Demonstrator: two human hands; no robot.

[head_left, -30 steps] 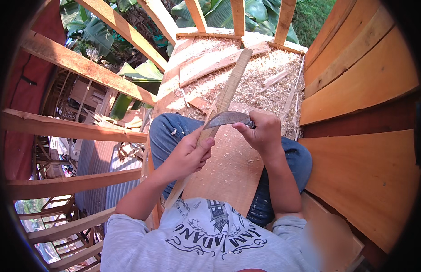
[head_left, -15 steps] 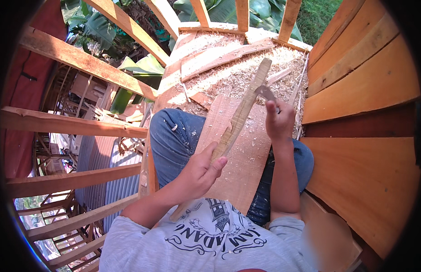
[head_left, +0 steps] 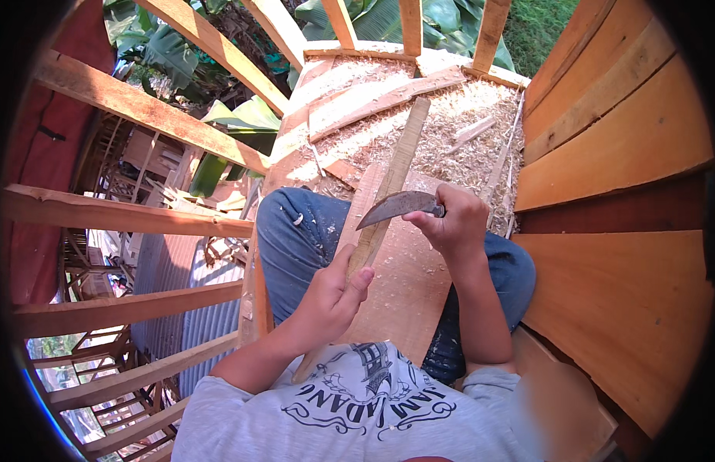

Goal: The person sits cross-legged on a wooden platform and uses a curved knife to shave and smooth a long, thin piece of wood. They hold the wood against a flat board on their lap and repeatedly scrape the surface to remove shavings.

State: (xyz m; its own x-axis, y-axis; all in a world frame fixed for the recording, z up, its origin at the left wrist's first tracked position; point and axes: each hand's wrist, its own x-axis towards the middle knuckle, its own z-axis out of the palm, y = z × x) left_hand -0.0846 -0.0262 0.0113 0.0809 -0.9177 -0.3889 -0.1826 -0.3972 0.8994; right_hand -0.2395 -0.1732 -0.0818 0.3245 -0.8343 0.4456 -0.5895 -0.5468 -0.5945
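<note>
My left hand is wrapped round the lower part of a long, narrow wooden stick, which slants up and away from me. The stick's near end shows below that hand, against my shirt. My right hand grips a knife with a dark, curved blade. The blade lies across the stick, a little above my left hand, its tip pointing left. Most of the knife's handle is hidden inside my fist. A wide wooden board rests between my legs, under the stick.
Wood shavings cover the floor ahead, with a long rough plank and a small offcut on them. Wooden railing bars run along the left and far sides. Orange-brown wall boards stand close on the right.
My right hand has drawn the knife down toward me, from the stick's upper part to nearer my left hand. The stick's far end has swung left.
</note>
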